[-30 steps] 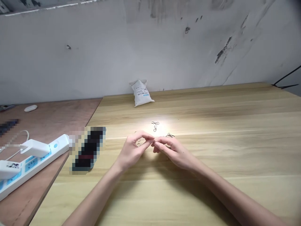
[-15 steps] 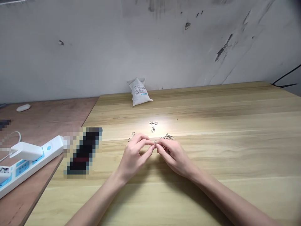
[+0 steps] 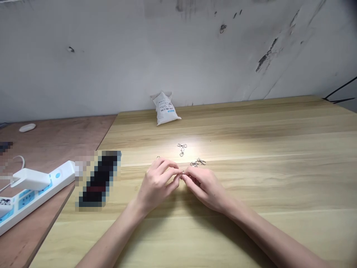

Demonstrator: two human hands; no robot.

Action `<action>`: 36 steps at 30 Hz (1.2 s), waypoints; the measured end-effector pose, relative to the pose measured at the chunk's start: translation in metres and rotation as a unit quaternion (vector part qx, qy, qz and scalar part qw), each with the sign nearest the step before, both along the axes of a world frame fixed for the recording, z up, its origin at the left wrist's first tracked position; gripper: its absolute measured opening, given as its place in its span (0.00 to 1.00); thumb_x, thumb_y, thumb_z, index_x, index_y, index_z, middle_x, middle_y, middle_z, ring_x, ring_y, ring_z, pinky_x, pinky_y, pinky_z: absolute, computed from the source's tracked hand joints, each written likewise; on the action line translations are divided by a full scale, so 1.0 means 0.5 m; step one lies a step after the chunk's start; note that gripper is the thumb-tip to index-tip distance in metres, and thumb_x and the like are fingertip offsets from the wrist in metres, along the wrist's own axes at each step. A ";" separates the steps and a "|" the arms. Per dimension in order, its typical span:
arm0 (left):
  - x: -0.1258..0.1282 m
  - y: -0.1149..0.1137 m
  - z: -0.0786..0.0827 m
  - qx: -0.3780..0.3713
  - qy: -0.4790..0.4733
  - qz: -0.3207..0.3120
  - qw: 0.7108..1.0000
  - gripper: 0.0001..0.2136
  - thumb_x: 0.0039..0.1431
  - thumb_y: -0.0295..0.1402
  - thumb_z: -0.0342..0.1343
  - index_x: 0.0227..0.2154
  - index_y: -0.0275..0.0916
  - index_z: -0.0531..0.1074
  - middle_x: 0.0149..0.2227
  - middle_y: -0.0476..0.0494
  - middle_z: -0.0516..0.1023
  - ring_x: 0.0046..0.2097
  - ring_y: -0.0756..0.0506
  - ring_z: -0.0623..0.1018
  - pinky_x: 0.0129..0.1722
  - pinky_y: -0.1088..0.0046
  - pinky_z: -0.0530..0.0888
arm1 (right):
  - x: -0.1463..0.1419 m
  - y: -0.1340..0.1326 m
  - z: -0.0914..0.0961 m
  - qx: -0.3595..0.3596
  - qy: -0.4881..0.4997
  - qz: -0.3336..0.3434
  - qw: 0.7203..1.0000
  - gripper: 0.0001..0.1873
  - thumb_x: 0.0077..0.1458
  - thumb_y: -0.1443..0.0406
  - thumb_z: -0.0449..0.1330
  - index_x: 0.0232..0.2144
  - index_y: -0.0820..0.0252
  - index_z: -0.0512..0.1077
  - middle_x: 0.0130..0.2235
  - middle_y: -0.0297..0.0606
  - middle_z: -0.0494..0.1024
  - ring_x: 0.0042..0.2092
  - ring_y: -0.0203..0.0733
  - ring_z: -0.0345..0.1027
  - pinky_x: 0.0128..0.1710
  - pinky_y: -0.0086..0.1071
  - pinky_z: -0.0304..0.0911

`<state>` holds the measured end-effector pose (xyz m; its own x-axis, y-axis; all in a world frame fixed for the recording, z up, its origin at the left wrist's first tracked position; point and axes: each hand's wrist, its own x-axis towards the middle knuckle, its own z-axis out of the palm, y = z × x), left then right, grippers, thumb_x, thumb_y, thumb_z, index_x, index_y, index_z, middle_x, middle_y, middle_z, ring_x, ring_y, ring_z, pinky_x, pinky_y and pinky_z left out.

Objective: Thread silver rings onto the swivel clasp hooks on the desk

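Observation:
Between the fingertips of both hands is a small metal ring (image 3: 182, 172), mostly covered by the fingers, so whether a clasp hangs on it I cannot tell. My left hand (image 3: 158, 182) pinches it from the left with thumb and forefinger. From the other side my right hand (image 3: 205, 186) grips it, also in a pinch. Lobster-clasp hooks (image 3: 182, 146) lie just beyond the fingers, with another hook (image 3: 182, 152) below them. More metal clasps (image 3: 198, 162) rest beside my right hand. A loose ring (image 3: 158, 157) peeks out behind my left hand.
A white labelled packet (image 3: 166, 109) stands near the wall. On the left are a pixelated dark object (image 3: 100, 178), a white power strip (image 3: 60, 176) with a plugged-in charger (image 3: 32, 179), and a white oval case (image 3: 27, 127) on the brown board.
Both hands have shifted slightly left and down with the ring. My left hand has turned a little and now covers one loose ring. More of the clasps by my right hand shows.

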<state>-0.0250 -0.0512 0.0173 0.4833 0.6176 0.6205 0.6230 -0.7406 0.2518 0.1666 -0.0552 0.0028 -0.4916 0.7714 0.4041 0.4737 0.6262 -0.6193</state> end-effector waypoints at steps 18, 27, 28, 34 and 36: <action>0.002 -0.015 0.022 0.052 -0.025 0.037 0.998 0.06 0.56 0.24 0.59 0.34 0.42 0.74 0.50 0.42 0.74 0.57 0.39 0.69 0.59 0.53 0.65 | 0.017 0.009 0.039 -0.111 0.079 0.078 0.988 0.12 0.67 0.63 0.51 0.33 0.58 0.71 0.39 0.39 0.76 0.40 0.39 0.67 0.43 0.36 0.63; -0.004 -0.005 -0.001 -0.102 0.103 0.009 0.989 0.05 0.60 0.26 0.52 0.33 0.40 0.72 0.55 0.41 0.72 0.64 0.38 0.63 0.63 0.47 0.57 | 0.031 0.001 0.033 0.307 -0.117 0.028 0.944 0.13 0.63 0.73 0.52 0.40 0.56 0.74 0.30 0.35 0.78 0.36 0.40 0.67 0.57 0.45 0.56; -0.007 -0.001 -0.004 -0.087 0.122 0.002 0.989 0.06 0.60 0.25 0.51 0.33 0.40 0.72 0.54 0.41 0.73 0.63 0.38 0.64 0.63 0.47 0.57 | 0.023 -0.006 0.032 0.311 -0.117 0.039 0.942 0.13 0.62 0.74 0.52 0.40 0.56 0.74 0.32 0.35 0.78 0.37 0.41 0.67 0.57 0.44 0.56; -0.082 0.041 0.011 -0.037 0.183 0.058 0.981 0.05 0.55 0.26 0.56 0.28 0.41 0.74 0.51 0.41 0.75 0.61 0.36 0.67 0.61 0.45 0.61 | 0.019 0.005 0.006 0.223 -0.218 0.075 0.947 0.16 0.64 0.71 0.50 0.28 0.58 0.73 0.28 0.38 0.74 0.35 0.42 0.64 0.50 0.43 0.60; -0.111 0.051 0.018 -0.045 0.205 0.066 0.975 0.05 0.55 0.26 0.55 0.26 0.40 0.74 0.51 0.41 0.75 0.60 0.35 0.68 0.60 0.44 0.62 | 0.034 0.019 0.004 0.182 -0.217 0.072 0.956 0.14 0.64 0.67 0.52 0.29 0.58 0.73 0.30 0.39 0.74 0.36 0.42 0.64 0.48 0.43 0.59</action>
<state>-0.0804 -0.0257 0.0261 0.5918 0.7344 0.3322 0.7737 -0.6332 0.0215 0.1836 -0.0456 0.0048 -0.7646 0.5295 0.3676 0.5287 0.8414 -0.1122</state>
